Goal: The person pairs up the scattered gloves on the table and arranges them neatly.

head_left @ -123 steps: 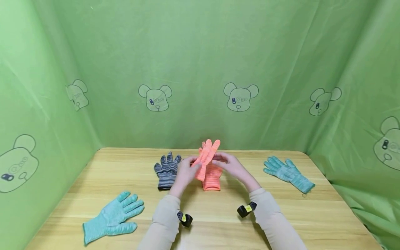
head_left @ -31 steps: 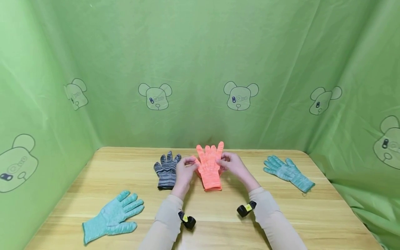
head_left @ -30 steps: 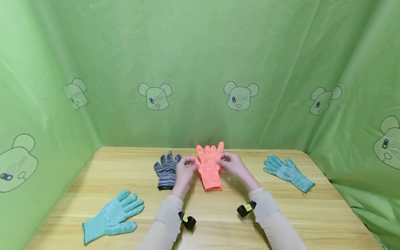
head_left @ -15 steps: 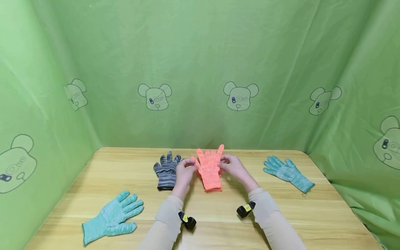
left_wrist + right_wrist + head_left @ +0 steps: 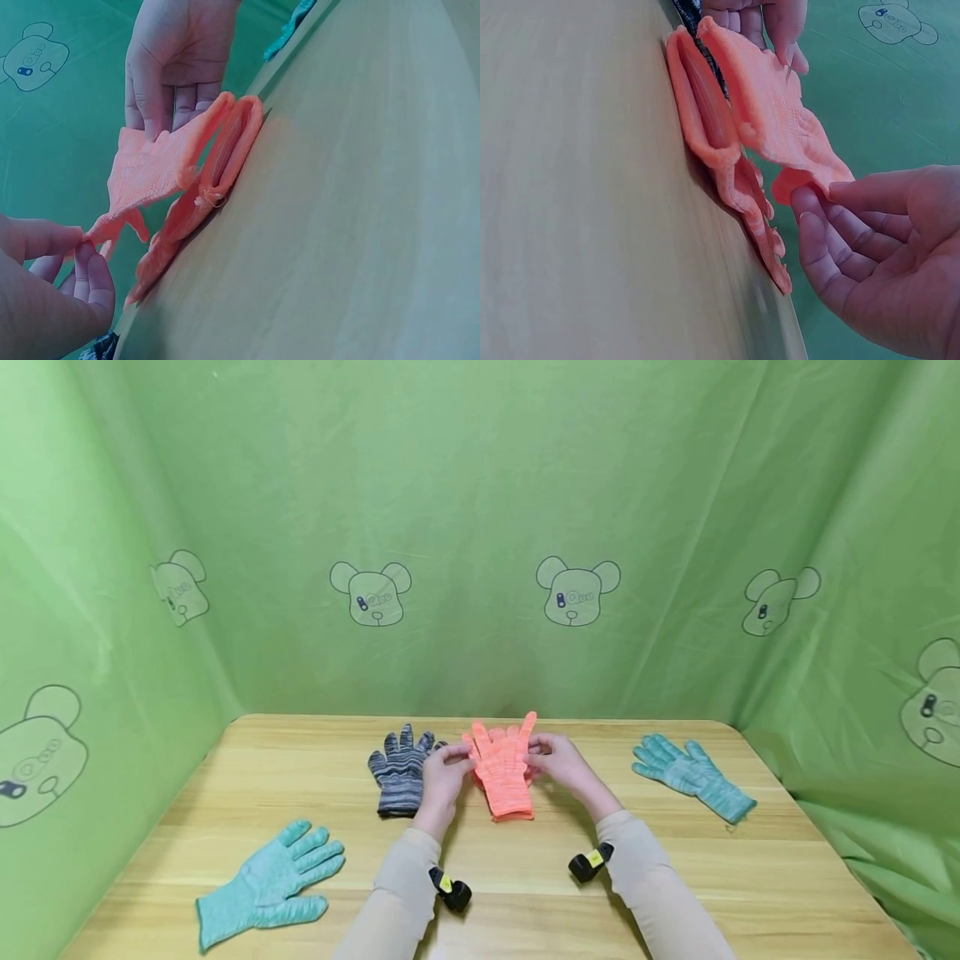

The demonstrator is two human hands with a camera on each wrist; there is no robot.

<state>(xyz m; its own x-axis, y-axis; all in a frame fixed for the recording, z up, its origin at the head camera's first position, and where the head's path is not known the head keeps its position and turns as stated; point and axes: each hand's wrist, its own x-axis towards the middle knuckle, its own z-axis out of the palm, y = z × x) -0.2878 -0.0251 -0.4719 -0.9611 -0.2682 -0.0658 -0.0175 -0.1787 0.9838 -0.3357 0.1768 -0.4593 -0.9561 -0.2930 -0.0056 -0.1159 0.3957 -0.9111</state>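
Note:
An orange knit glove point(image 5: 504, 768) is stretched between my two hands, its fingers pointing to the back of the table. My left hand point(image 5: 444, 774) pinches it by the thumb on the left edge. On the opposite edge, near the little finger, my right hand point(image 5: 558, 762) pinches the fabric between thumb and fingers. Directly beneath lies a second orange glove point(image 5: 176, 225) flat on the table, mostly covered in the head view. Both wrist views show a gap between the two cuffs, which lie roughly in line.
A dark grey striped glove point(image 5: 401, 777) lies left of my left hand, partly behind it. One teal glove point(image 5: 270, 885) rests at the front left of the wooden table point(image 5: 525, 902), another teal glove point(image 5: 693, 777) at the right. Green cloth point(image 5: 480, 527) walls the back and sides.
The held orange glove was tilted above the other; it has been straightened over it. During the last second its fingers sank slightly, and my right hand's pinch moved a little outward and down.

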